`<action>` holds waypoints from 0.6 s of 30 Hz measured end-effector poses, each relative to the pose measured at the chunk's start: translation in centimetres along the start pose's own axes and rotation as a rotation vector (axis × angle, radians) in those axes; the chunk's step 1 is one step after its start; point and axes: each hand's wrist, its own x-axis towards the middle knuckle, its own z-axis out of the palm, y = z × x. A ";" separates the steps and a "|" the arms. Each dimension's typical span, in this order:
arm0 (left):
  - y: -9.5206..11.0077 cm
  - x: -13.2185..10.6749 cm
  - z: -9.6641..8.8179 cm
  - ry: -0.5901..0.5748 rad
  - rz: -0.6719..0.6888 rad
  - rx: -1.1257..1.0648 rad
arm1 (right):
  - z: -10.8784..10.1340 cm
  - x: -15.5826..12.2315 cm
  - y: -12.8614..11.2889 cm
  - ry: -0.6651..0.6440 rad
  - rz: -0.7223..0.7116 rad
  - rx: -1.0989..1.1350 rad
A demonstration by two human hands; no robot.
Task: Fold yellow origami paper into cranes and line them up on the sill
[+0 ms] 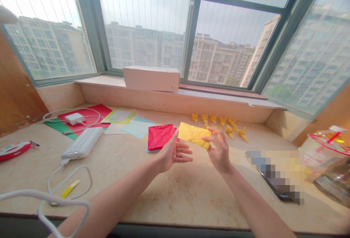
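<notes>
A creased sheet of yellow paper (193,135) is raised above the counter, with my right hand (220,151) pinching its right end between thumb and fingers. My left hand (172,154) has its fingers stretched out and apart, palm turned toward the right. Its thumb tip is close to the left edge of the yellow sheet; whether they touch I cannot tell. Behind that hand lies a stack of folded red paper (160,137) with a blue sheet under it. Several small yellow paper cranes (229,131) stand beyond my right hand.
Loose coloured sheets (139,126), a charger (74,118), a white power bank (82,144) with cables and a red-and-white item (15,151) are to the left. A phone (273,176) and a drink cup (322,150) are at right. A white box (151,79) sits on the sill.
</notes>
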 end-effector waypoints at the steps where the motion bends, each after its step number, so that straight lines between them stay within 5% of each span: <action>1: -0.1 0.1 0.0 -0.047 0.062 -0.034 | 0.1 -0.1 -0.1 -0.037 -0.010 0.004; 6: -0.3 0.6 -0.2 -0.062 0.388 -0.093 | 0.6 -0.4 -0.5 -0.257 -0.027 0.085; 13: -0.6 0.4 -0.1 -0.141 0.415 -0.072 | 0.4 -0.2 -1.0 -0.398 -0.071 0.186; 18: -1.1 0.5 0.0 -0.157 0.483 -0.043 | 0.3 0.0 -1.5 -0.387 -0.041 0.209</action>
